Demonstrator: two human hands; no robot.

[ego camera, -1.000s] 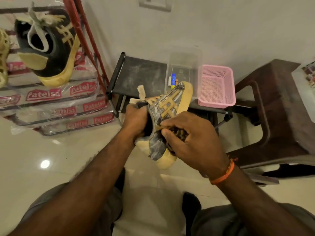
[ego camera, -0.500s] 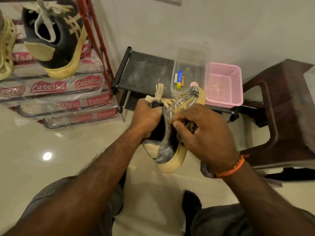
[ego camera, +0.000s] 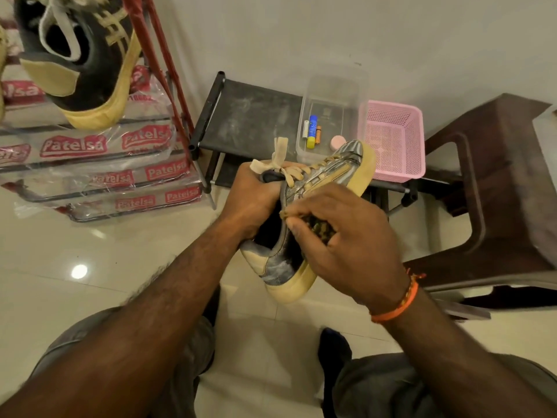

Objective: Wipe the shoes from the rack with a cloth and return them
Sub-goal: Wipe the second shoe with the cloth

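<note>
At frame centre the left hand (ego camera: 256, 200) grips the shoe (ego camera: 304, 218) by its collar; the right hand (ego camera: 346, 236) clamps a patterned cloth (ego camera: 316, 227) against its side. Upper left, rack (ego camera: 168, 86) wrapping reads "Patelsa" beneath another shoe (ego camera: 87, 55).

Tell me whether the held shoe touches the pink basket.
Cannot tell. In the head view the shoe's toe overlaps the pink basket's lower left edge, and a single view cannot separate contact from overlap.

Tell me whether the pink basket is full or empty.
Empty, as far as shows: the pink basket shows bare mesh floor and walls; the shoe hides its near-left corner.
</note>
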